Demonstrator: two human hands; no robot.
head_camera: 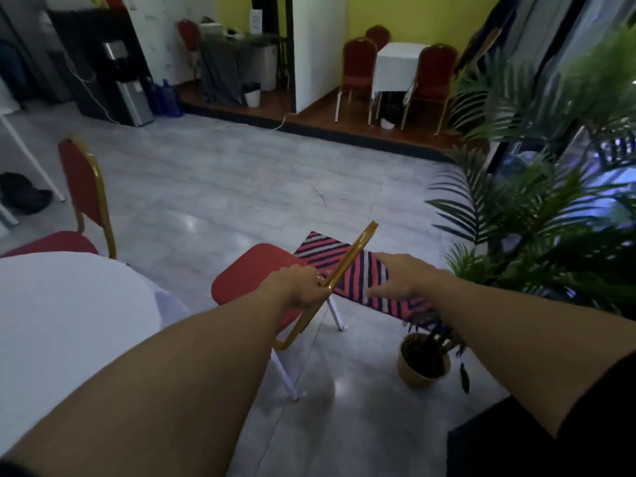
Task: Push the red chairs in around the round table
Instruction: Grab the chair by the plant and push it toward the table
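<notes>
glossy grey tiles; left hand (303, 287) grips red chair's (254, 270) gold frame; right hand (402, 277) flat, released.

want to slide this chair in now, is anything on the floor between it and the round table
Nothing visible blocks it. The floor between the chair and the round table looks bare. The potted plant sits on the far side, away from the table. The left hand grips the chair's gold frame.
</notes>
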